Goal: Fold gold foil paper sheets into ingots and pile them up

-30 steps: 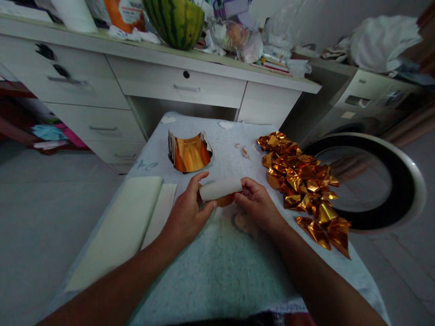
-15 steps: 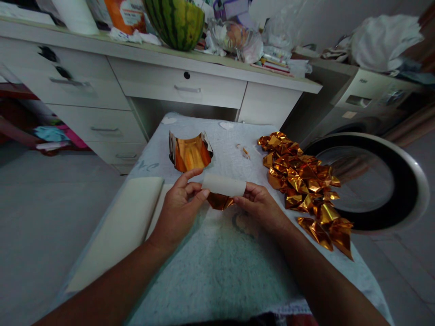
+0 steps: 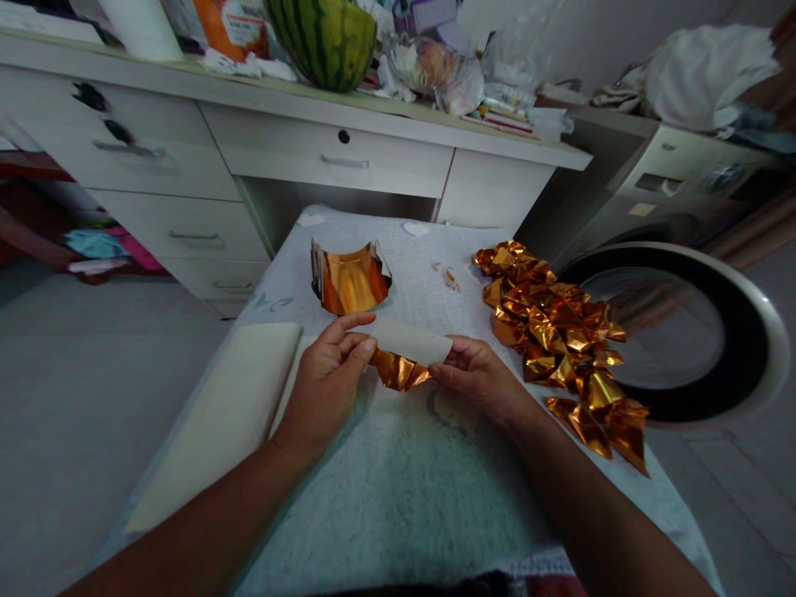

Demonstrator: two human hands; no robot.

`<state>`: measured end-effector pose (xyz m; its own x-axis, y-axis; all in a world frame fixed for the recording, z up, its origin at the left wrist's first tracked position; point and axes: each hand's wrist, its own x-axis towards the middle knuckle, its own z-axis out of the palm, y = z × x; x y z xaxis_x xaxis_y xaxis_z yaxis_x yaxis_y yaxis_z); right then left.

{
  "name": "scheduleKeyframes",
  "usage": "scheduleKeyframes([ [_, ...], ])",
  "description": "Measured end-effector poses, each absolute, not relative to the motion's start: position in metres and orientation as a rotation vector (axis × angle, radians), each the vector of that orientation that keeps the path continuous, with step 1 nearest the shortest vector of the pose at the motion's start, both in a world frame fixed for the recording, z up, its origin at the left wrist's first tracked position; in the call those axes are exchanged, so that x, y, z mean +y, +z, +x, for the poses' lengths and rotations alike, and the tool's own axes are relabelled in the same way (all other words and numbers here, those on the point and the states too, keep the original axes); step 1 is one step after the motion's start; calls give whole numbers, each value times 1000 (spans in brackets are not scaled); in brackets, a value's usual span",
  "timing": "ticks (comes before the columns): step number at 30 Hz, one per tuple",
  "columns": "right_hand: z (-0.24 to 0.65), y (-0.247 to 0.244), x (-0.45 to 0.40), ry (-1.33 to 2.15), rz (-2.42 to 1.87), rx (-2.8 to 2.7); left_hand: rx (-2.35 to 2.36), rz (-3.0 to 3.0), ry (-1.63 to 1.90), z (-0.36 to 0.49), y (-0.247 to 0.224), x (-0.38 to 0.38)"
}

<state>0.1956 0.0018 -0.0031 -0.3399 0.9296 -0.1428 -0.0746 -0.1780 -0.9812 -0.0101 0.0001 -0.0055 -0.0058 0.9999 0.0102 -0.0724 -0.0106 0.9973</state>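
Observation:
A small white paper sheet [image 3: 411,340] with a copper-coloured foil piece [image 3: 401,371] beneath its near edge is held between my hands. My left hand [image 3: 332,377] pinches the left end, its index finger reaching over the top. At the right end, the fingers of my right hand [image 3: 476,373] are closed on the paper and foil. Just beyond them stands a curved stack of copper foil sheets [image 3: 353,280]. A heap of folded copper foil pieces [image 3: 547,319] lies to the right on the cloth-covered table [image 3: 398,497].
A large cream paper stack [image 3: 217,423] lies at the table's left edge. Small scraps [image 3: 448,277] are near the far side. Behind stands a white drawer counter [image 3: 348,157] with a cut watermelon [image 3: 323,41]. An open washing machine door [image 3: 746,332] is on the right.
The paper has tilted, its right side a little lower, and more of the foil shows beneath it. My left thumb has shifted slightly up and left on it.

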Motion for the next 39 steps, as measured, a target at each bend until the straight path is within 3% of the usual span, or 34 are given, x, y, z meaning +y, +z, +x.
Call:
scheduleKeyframes([
  [9, 189, -9, 4, 1583, -1104, -1195, 1048, 1197, 1380, -5, -2, -5],
  [15, 184, -12, 2, 1524, -1154, -1121, 1194, 1463, 1200, -8, -10, -6],
  [28, 176, -12, 0, 1549, -1091, -1190, 1182, 1364, 1129, -3, -12, -3],
  [39, 184, -11, -8, 927, -1117, -1859, 1041, 1160, 1125, -3, -10, 2],
])
